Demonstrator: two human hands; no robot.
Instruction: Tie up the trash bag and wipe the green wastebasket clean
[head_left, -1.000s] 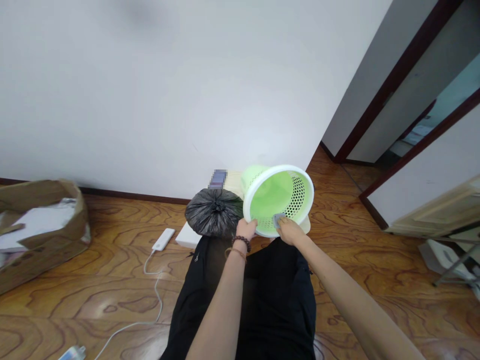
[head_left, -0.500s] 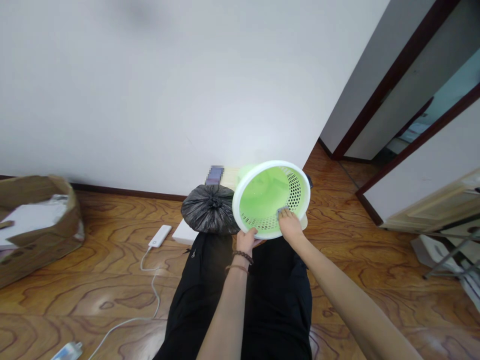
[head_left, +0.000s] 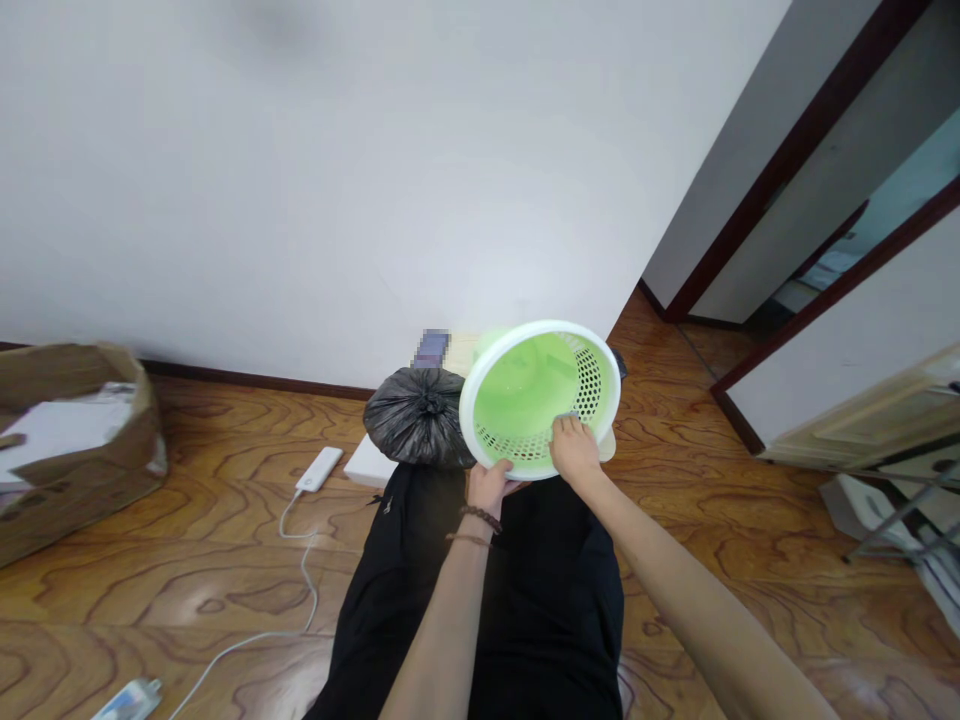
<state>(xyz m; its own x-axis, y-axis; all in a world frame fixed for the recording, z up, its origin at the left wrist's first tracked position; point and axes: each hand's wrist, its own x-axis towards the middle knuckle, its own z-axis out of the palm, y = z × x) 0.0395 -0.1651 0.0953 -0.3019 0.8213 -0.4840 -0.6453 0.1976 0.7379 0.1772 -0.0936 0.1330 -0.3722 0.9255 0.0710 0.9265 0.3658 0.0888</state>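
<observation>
A green perforated plastic waste basket [head_left: 525, 385] with a white rim is tipped so its mouth faces me, above my black-trousered legs. My left hand [head_left: 491, 485] grips the near rim from below, a bead bracelet on its wrist. My right hand [head_left: 574, 447] reaches inside the basket, fingers closed on a small grey cloth pressed against the inner wall. Just left of the basket sits a tied black rubbish bag [head_left: 418, 418].
A white power bank [head_left: 319, 469] with a cable lies on the wooden floor to the left. A cardboard box [head_left: 71, 450] with papers stands at far left. A white flat box [head_left: 371, 466] is under the bag. A doorway [head_left: 817, 220] opens at right.
My right hand has moved from the basket's near rim deeper along the inner wall. The basket has turned slightly and shifted left.
</observation>
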